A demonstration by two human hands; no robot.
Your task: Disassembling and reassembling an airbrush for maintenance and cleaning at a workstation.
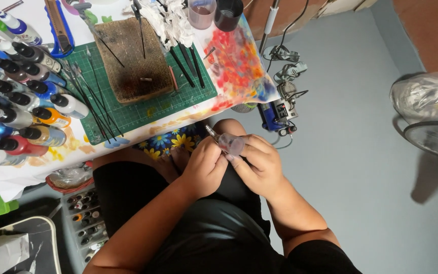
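Right of the hands, the grey floor (351,152) lies open toward the fan (434,138) and bag (424,94). Ahead, the bench (214,109) edge and compressor (280,112) stand near. Left, bottles (21,116) and brushes (95,101) crowd the bench.

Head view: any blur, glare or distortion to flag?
Head view: even, soft light; the left hand and right hand are sharp around the small translucent cup of a metal-tipped tool. Wide-lens bending shows at the edges, on the paint bottles. Dark shadow lies under the fan; mild glare on the plastic bag.
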